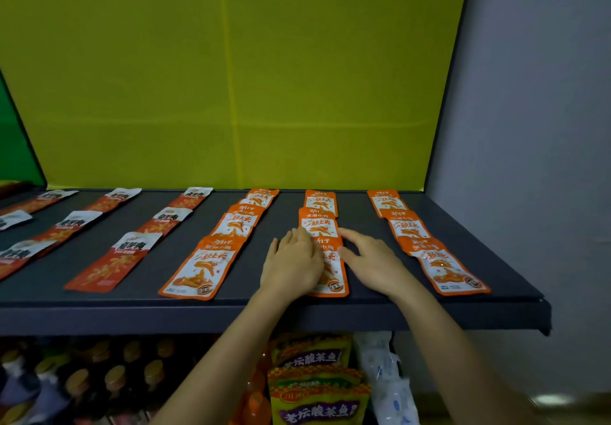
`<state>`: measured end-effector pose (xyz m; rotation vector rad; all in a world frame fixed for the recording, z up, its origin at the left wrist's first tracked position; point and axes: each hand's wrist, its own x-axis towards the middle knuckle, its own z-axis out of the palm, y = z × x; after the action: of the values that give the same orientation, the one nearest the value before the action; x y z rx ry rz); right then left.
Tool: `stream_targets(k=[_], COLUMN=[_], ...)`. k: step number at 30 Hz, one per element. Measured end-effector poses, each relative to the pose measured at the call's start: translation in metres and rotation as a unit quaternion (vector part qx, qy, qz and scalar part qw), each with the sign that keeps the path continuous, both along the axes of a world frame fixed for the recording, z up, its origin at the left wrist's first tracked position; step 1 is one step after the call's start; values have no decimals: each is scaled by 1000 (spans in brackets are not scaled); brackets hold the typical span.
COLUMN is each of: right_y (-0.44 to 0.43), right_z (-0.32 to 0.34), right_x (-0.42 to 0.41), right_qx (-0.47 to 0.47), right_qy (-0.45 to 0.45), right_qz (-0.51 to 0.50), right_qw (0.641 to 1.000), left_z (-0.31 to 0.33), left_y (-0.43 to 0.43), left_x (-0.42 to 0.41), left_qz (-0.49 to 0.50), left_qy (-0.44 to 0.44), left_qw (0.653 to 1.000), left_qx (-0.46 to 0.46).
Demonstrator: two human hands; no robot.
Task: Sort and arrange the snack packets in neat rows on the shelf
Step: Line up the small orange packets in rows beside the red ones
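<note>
Orange-and-white snack packets lie in three rows on the dark shelf (264, 305): a left row (201, 269), a middle row (320, 203) and a right row (443, 266). Red-and-white packets (112, 262) form further rows to the left. My left hand (292, 264) lies flat on the left side of the middle row's front packet (332, 279). My right hand (372, 261) rests with straight fingers at that packet's right edge, its fingertips touching the packet behind it.
A yellow-green back panel (231, 77) rises behind the shelf, and a grey wall (545, 127) stands to the right. Below the shelf edge sit bottles (76, 381), yellow-purple packets (317, 401) and pale bags (386, 378).
</note>
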<state>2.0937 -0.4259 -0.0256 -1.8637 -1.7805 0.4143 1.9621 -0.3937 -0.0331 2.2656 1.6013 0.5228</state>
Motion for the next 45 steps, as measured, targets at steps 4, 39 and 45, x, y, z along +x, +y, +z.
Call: stream_targets(k=[4, 39, 45], right_y=[1, 134, 133], right_z=[1, 3, 2], right_x=[0, -150, -152], right_qx=[-2, -20, 2], right_qy=[6, -13, -15], right_qz=[-6, -128, -131], right_qw=[1000, 991, 991], left_z=[3, 13, 14], left_y=[-3, 128, 127], left_x=[-3, -115, -116], left_qz=[-4, 52, 53], left_qy=[-53, -139, -147], left_qw=[999, 988, 987], left_qx=[4, -37, -44])
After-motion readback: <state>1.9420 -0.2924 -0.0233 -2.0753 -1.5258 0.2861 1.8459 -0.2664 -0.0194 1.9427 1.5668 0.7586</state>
